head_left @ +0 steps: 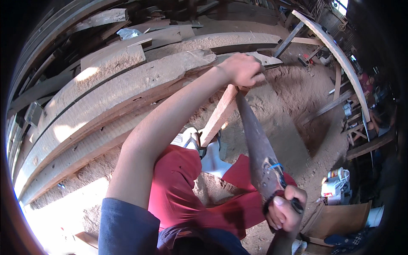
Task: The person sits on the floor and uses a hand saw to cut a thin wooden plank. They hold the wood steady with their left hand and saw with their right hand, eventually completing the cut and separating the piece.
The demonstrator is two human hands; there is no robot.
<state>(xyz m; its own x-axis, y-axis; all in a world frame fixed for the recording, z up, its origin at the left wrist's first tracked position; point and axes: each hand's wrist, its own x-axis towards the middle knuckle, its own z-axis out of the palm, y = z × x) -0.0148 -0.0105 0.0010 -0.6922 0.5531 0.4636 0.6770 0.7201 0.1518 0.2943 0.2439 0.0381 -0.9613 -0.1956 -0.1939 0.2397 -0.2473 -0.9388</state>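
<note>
My right hand (pixel 287 208) is wrapped round the dark handle of a handsaw (pixel 257 142) at the lower right. A blue tie circles the saw near its handle, and the blade runs away from me. Its far end meets the top of a squared wooden piece (pixel 221 111), which slants up from between my feet. My left arm reaches across to that upper end, where my left hand (pixel 244 70) is closed at the wood. Its fingertips are mostly hidden, and so is the exact spot where blade and wood touch.
Long curved timbers (pixel 114 91) lie at the left and far side. A curved wooden beam (pixel 340 53) rises at the right on props. White buckets (pixel 335 185) stand near a cardboard sheet (pixel 340 219) at the lower right. Another person (pixel 376 125) is at the far right. Sawdust covers the ground (pixel 280 97).
</note>
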